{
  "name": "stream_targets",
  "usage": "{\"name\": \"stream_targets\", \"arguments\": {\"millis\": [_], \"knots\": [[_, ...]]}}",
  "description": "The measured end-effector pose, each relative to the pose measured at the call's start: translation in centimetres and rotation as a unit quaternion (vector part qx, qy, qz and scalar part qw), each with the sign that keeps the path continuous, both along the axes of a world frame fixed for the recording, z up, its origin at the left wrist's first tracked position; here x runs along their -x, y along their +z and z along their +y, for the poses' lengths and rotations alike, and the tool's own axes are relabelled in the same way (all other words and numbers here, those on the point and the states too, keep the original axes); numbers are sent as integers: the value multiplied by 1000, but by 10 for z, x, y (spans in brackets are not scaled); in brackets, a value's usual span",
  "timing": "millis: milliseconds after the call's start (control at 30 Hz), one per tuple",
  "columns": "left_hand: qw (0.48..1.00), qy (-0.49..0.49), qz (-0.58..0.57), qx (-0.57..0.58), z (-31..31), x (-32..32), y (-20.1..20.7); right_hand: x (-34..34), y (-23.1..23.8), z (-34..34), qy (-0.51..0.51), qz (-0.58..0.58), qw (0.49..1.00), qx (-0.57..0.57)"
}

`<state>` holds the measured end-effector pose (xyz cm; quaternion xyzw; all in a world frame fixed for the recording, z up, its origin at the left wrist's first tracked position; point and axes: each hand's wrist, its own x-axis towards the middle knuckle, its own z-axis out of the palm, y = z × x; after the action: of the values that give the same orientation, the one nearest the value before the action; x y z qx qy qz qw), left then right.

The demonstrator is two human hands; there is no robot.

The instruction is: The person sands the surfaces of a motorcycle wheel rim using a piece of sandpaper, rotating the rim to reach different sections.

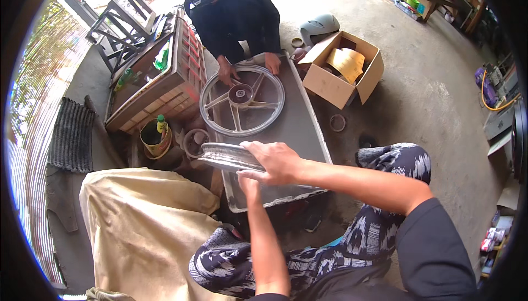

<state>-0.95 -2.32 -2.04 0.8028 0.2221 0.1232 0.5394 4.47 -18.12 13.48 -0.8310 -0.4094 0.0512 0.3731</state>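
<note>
A dull silver wheel rim (228, 157), seen nearly edge-on, is held above the near part of a grey-topped low table (269, 192). My right hand (278, 160) is closed around its right end, thumb side toward me. My left hand (250, 184) comes up from below at the rim's near edge, closed against it, its fingers mostly hidden by the rim and my right hand. Across the table lies a spoked silver wheel (241, 102), flat, with both hands of a co-worker (234, 15) on its far side.
An open cardboard box (344, 70) with a yellow piece inside stands right of the table, near a grey helmet (320, 26). At left are a wooden crate (176, 78), a bucket (155, 146) holding a green-capped bottle, and a beige cloth cover (143, 218). A ring (337, 122) lies on the floor.
</note>
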Motion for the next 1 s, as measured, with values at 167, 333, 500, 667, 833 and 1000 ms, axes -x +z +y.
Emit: {"name": "stream_targets", "arguments": {"millis": [167,333,500,667,833,1000], "knots": [[994,64,10,-93,-42,24,2,9,-3,-1,-18,25,999,-16],[990,38,-110,82,-41,8,11,14,1,-26,-83,27,996,-37],[977,7,-195,89,-5,-23,-7,12,-3,-22,-69,29,993,-94],[984,87,-152,35,-69,-12,4,0,-11,-36,-97,42,989,-101],[977,19,-176,121,-31,-18,38,7,0,-25,-66,71,988,-120],[981,65,-179,-24,-52,-15,13,-1,-2,-20,-61,71,987,-127]]}}
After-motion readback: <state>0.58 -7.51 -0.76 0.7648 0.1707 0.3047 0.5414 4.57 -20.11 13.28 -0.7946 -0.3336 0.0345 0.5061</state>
